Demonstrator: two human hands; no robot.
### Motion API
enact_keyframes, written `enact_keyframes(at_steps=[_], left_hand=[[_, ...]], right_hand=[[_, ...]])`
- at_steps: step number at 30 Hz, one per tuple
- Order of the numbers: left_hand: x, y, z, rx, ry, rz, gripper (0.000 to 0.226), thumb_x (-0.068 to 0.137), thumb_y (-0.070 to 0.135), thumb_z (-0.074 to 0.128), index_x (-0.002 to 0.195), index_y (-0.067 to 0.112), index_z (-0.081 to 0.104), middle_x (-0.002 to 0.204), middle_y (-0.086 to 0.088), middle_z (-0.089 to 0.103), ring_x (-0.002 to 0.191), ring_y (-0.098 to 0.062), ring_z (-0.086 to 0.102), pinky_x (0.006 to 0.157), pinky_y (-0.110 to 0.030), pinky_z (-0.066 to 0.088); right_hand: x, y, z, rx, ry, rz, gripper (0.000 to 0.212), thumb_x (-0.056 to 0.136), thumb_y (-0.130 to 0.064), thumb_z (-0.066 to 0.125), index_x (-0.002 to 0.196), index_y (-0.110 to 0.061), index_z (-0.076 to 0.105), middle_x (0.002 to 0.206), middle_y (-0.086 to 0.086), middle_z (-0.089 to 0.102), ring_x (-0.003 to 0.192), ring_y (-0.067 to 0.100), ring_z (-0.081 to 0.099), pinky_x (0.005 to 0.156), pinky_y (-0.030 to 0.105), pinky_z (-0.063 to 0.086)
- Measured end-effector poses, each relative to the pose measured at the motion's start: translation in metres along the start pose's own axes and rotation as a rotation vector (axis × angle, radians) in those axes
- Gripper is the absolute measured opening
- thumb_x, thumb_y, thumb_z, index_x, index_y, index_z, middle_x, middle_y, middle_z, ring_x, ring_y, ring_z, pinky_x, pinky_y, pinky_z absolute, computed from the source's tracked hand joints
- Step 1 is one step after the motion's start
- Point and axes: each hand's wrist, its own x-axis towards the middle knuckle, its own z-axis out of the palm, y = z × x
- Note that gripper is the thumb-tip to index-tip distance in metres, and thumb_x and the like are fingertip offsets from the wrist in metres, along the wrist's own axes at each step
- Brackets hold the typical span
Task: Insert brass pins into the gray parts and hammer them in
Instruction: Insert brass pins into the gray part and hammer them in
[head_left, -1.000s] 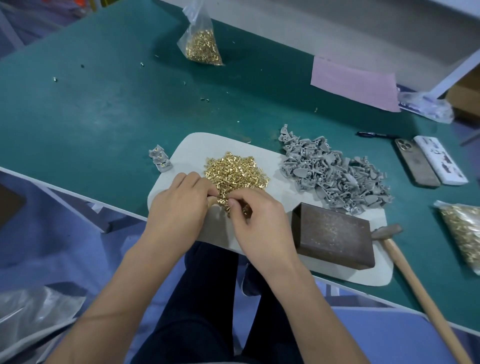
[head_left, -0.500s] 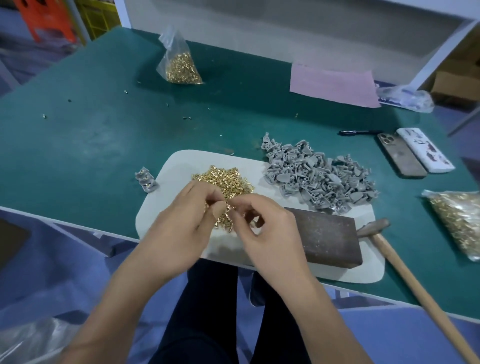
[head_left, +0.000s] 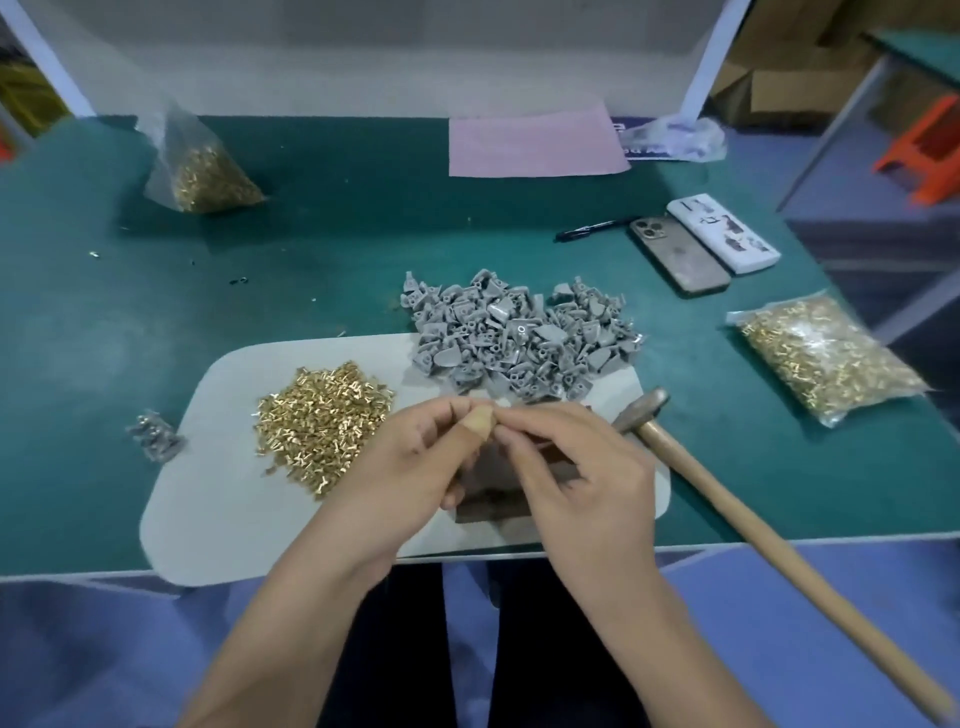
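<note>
Pin fitting, hands raised over block

Green table (head_left: 322, 260) carried a gray mat (head_left: 218, 493). Heap of gray parts (head_left: 519, 338) lay at the mat's far edge, loose brass pins (head_left: 322, 415) to its left, hammer (head_left: 737, 499) idle at right. Left hand (head_left: 410, 467) and right hand (head_left: 576, 467) were together, fingertips pinching something small and pale; which item, could not tell. Judgement: pins light, hard, slippery, best pinched by the shank; parts stiff, held by the flat body.

A green worktop (head_left: 337, 218) backs onto a pale wall (head_left: 363, 47); cardboard boxes (head_left: 795, 78) and an orange stool (head_left: 924, 145) stand at right
</note>
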Motion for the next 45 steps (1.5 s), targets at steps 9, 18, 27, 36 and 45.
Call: enact_keyframes(at_steps=[9, 18, 27, 36, 45], left_hand=[[0.05, -0.005, -0.009, 1.068, 0.385, 0.242, 0.011, 0.091, 0.034, 0.065, 0.101, 0.039, 0.064, 0.096, 0.022, 0.063, 0.085, 0.002, 0.057, 0.064, -0.024, 0.04], [0.084, 0.003, -0.012, 1.303, 0.276, 0.162, 0.027, 0.083, 0.04, 0.073, 0.109, 0.04, 0.065, 0.099, 0.014, 0.061, 0.1, -0.014, 0.059, 0.07, -0.03, 0.045], [0.034, 0.003, -0.006, 0.686, 0.29, 0.329, 0.017, 0.084, 0.041, 0.075, 0.1, 0.045, 0.07, 0.086, 0.022, 0.066, 0.075, -0.002, 0.059, 0.061, -0.015, 0.043], [0.004, -0.012, 0.014, 0.407, 0.243, 0.325, 0.023, 0.095, 0.025, 0.066, 0.115, 0.036, 0.069, 0.098, 0.025, 0.073, 0.099, 0.01, 0.064, 0.083, -0.011, 0.049], [-0.014, -0.032, 0.011, 0.9, 0.339, 0.47, 0.037, 0.085, 0.045, 0.071, 0.122, 0.043, 0.066, 0.089, 0.022, 0.051, 0.088, -0.011, 0.058, 0.066, -0.03, 0.048]], right_hand=[[0.012, 0.031, -0.005, -0.168, -0.023, 0.142, 0.004, 0.096, -0.011, 0.068, 0.097, -0.015, 0.067, 0.092, -0.007, 0.065, 0.09, 0.011, 0.061, 0.081, 0.03, 0.05], [0.012, 0.034, -0.003, -0.179, -0.081, 0.137, 0.005, 0.095, -0.015, 0.068, 0.096, -0.019, 0.066, 0.092, -0.01, 0.064, 0.088, 0.01, 0.06, 0.077, 0.03, 0.049], [0.014, 0.036, -0.011, 0.004, -0.032, 0.286, 0.011, 0.095, -0.017, 0.068, 0.095, -0.027, 0.072, 0.088, -0.015, 0.071, 0.084, 0.008, 0.069, 0.077, 0.018, 0.051], [0.002, 0.019, -0.039, 0.03, -0.005, 0.382, 0.012, 0.096, -0.012, 0.068, 0.1, -0.021, 0.075, 0.087, -0.015, 0.074, 0.083, 0.005, 0.071, 0.074, 0.016, 0.053], [-0.011, 0.009, -0.039, -0.107, -0.11, 0.272, 0.012, 0.091, -0.008, 0.073, 0.096, -0.019, 0.077, 0.091, -0.009, 0.073, 0.091, 0.012, 0.066, 0.078, 0.016, 0.046]])
